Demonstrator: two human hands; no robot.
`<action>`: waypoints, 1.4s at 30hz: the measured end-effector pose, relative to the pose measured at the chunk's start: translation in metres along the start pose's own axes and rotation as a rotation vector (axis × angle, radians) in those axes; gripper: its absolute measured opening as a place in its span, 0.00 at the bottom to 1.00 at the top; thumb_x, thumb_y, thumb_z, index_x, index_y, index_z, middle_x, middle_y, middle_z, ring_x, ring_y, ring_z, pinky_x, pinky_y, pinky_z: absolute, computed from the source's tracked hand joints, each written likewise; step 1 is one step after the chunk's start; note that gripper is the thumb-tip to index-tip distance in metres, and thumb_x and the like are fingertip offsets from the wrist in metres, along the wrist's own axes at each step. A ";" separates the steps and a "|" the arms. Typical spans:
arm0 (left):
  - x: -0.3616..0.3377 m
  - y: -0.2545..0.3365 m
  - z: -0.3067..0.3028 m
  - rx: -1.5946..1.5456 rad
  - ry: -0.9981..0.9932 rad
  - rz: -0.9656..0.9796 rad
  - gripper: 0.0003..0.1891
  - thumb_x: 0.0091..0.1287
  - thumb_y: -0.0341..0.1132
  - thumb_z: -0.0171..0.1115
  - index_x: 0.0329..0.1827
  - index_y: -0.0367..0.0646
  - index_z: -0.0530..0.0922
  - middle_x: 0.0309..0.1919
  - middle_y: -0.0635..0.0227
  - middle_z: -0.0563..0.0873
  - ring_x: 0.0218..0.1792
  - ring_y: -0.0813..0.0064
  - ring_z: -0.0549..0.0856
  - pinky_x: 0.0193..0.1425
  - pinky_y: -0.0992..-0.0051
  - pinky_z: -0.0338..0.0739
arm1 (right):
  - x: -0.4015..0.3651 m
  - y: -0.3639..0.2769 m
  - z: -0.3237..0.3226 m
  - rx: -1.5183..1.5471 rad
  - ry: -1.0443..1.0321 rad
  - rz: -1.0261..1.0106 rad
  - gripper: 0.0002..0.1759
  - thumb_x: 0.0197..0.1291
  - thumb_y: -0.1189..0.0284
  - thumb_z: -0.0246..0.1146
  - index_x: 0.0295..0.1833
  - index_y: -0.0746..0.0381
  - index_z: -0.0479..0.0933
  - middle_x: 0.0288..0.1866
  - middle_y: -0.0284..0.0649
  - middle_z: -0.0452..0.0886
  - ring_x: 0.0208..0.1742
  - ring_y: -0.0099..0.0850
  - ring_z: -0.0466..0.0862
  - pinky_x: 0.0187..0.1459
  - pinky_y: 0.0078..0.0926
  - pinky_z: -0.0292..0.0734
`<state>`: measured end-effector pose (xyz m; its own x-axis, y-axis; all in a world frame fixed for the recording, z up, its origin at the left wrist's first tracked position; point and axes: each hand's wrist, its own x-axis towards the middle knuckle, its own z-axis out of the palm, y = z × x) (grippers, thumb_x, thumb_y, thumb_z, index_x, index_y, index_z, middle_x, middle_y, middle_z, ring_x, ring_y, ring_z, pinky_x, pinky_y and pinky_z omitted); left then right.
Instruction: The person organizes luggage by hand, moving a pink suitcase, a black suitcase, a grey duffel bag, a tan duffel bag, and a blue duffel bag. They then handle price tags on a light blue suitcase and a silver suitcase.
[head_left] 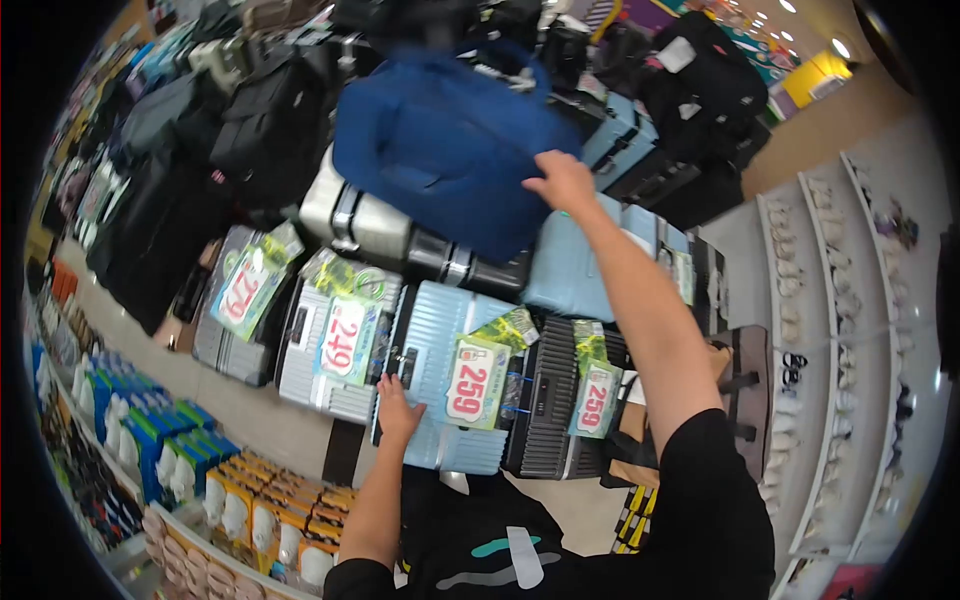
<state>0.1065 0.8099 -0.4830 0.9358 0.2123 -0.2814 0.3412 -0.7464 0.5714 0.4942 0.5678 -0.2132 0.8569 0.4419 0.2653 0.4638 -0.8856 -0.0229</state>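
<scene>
My right hand (563, 182) reaches forward to the right edge of a large blue fabric travel bag (430, 140), fingers curled against it and thumb apart. The bag is slightly blurred and lies across the tops of a white suitcase (375, 218) and a black suitcase (485, 275). Nearer to me, my left hand (398, 408) rests with fingers outstretched on the left edge of an upright light blue ribbed suitcase (440, 360). A price tag (475, 382) reading 259 hangs on that suitcase.
Grey suitcases (330, 350) with tags stand left of the light blue one, and a dark ribbed suitcase (550, 410) stands right. Black bags (265, 130) crowd the far left. White shelves (815, 300) line the right side. Boxed goods (270, 490) fill a low shelf at lower left.
</scene>
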 end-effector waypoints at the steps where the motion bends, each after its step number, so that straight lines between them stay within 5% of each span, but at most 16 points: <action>1: 0.002 0.006 -0.006 -0.017 0.002 0.003 0.46 0.51 0.40 0.75 0.70 0.28 0.60 0.70 0.36 0.61 0.71 0.41 0.62 0.74 0.60 0.60 | -0.007 -0.001 0.005 0.088 0.066 -0.065 0.20 0.51 0.58 0.70 0.46 0.58 0.79 0.48 0.41 0.80 0.53 0.44 0.78 0.50 0.45 0.73; 5: 0.032 0.018 -0.016 -0.385 0.223 0.030 0.42 0.59 0.41 0.70 0.68 0.24 0.59 0.63 0.33 0.69 0.65 0.40 0.70 0.72 0.58 0.61 | -0.019 -0.043 -0.036 0.295 0.328 -0.161 0.13 0.52 0.67 0.68 0.38 0.62 0.76 0.37 0.43 0.77 0.45 0.46 0.77 0.43 0.43 0.73; 8: 0.053 0.061 -0.061 -0.741 0.335 -0.032 0.35 0.66 0.39 0.64 0.69 0.27 0.59 0.63 0.41 0.71 0.60 0.52 0.77 0.63 0.64 0.71 | -0.022 -0.045 -0.073 0.393 0.439 -0.093 0.11 0.51 0.69 0.68 0.33 0.63 0.76 0.33 0.45 0.75 0.42 0.47 0.77 0.41 0.43 0.72; 15: 0.053 0.079 -0.118 -0.735 0.285 0.007 0.24 0.70 0.34 0.58 0.65 0.34 0.65 0.51 0.54 0.82 0.44 0.74 0.80 0.47 0.76 0.75 | -0.075 0.070 -0.148 0.268 0.480 -0.089 0.12 0.53 0.64 0.68 0.34 0.62 0.79 0.36 0.41 0.79 0.43 0.44 0.78 0.42 0.41 0.72; 18: 0.019 0.058 -0.095 -0.696 0.270 0.015 0.22 0.70 0.34 0.58 0.64 0.34 0.66 0.47 0.56 0.82 0.41 0.76 0.80 0.45 0.78 0.75 | -0.113 0.120 -0.172 0.227 0.531 -0.083 0.11 0.53 0.65 0.69 0.35 0.61 0.80 0.35 0.38 0.79 0.43 0.41 0.78 0.43 0.37 0.71; 25: -0.111 0.058 -0.027 -0.760 0.260 -0.293 0.20 0.69 0.31 0.57 0.62 0.34 0.67 0.43 0.59 0.82 0.38 0.74 0.82 0.43 0.76 0.77 | -0.173 0.232 -0.229 0.006 0.616 -0.178 0.10 0.52 0.65 0.69 0.35 0.60 0.80 0.34 0.34 0.78 0.39 0.36 0.76 0.41 0.33 0.67; 34: -0.223 0.069 0.004 -0.709 0.423 -0.423 0.19 0.67 0.27 0.53 0.61 0.33 0.66 0.44 0.58 0.83 0.36 0.74 0.83 0.44 0.76 0.77 | -0.253 0.376 -0.225 -0.175 0.553 -0.183 0.10 0.52 0.69 0.68 0.39 0.59 0.78 0.36 0.35 0.77 0.41 0.36 0.75 0.42 0.33 0.66; 36: -0.234 0.060 0.010 -0.649 0.458 -0.397 0.20 0.66 0.30 0.60 0.60 0.37 0.68 0.40 0.64 0.84 0.33 0.78 0.82 0.30 0.81 0.71 | -0.272 0.403 -0.219 -0.201 0.533 -0.204 0.10 0.52 0.69 0.68 0.39 0.60 0.78 0.36 0.35 0.76 0.41 0.36 0.75 0.43 0.33 0.67; 42: -0.246 0.058 0.013 -0.660 0.475 -0.432 0.19 0.66 0.31 0.61 0.58 0.38 0.69 0.34 0.67 0.81 0.32 0.78 0.82 0.27 0.81 0.71 | -0.345 0.495 -0.200 -0.272 0.470 -0.038 0.11 0.54 0.68 0.67 0.40 0.62 0.78 0.37 0.36 0.76 0.42 0.38 0.75 0.45 0.35 0.68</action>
<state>-0.1055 0.7062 -0.3903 0.6037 0.7345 -0.3100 0.5144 -0.0618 0.8553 0.3829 -0.0514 -0.1235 0.6191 0.4183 0.6646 0.3644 -0.9027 0.2288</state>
